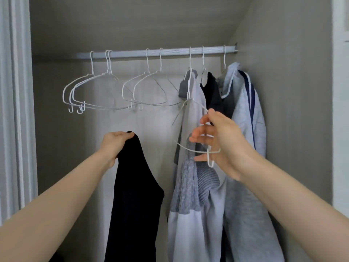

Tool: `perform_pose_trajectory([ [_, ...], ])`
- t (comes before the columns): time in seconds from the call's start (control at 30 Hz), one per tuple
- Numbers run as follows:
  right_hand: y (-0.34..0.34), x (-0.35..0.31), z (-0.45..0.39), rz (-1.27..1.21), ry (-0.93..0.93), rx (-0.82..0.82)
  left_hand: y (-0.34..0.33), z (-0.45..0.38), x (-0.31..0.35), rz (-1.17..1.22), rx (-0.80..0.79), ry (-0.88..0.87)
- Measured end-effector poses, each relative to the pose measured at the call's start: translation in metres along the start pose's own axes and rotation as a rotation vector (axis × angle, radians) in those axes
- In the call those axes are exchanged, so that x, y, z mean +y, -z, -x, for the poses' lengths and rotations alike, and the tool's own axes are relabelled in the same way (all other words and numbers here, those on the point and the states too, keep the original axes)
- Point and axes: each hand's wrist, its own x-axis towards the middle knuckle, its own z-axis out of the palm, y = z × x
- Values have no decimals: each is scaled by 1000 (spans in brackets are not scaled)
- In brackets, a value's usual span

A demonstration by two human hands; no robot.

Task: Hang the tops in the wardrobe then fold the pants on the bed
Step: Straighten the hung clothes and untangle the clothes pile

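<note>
From the head view, my left hand (115, 142) gripped the black top (132, 195) by its upper edge, hanging before the wardrobe. My right hand (217, 142) held a white hanger (196, 150), fingers loosely curled around its wire. I judged I should thread one hanger arm through the neckline first. I could read no labels.

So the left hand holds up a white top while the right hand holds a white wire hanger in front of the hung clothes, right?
Not quite: the top gripped by the left hand is black, not white. The head view shows it hanging dark from that fist. The rest stands: the right hand holds a white wire hanger in front of the hung clothes.
</note>
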Motion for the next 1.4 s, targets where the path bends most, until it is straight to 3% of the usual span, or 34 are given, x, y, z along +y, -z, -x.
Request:
perform_pose_trajectory([
  [0.13, 27, -6, 23, -208, -97, -142, 0, -2, -6, -153, 30, -42],
  [0.4, 64, -14, 40, -254, -144, -391, 7, -7, -10, -360, 26, -124],
  [0.7, 53, 26, 35, -197, -181, -374, -9, 18, 26, -385, -232, -238],
  [0.83, 42, 48, 33, -254, -122, -397, -19, 28, 47, -269, -246, -288],
  [0.9, 41, 51, 32, -344, -73, -461, -17, 31, 57, -310, -262, -399],
  [1.03, 38, 52, 27, -494, -22, -665, -6, 35, 75, -697, -138, -823],
  [1.2, 26, 75, 14, -675, -228, -679, 6, 43, 86, -636, -222, -840],
  [1.27, 17, 87, 12, -577, -290, -664, 3, 46, 85, -646, -227, -838],
  [1.4, -3, 112, 14, 304, -157, -573, 3, 44, 85, -619, -154, -820],
])
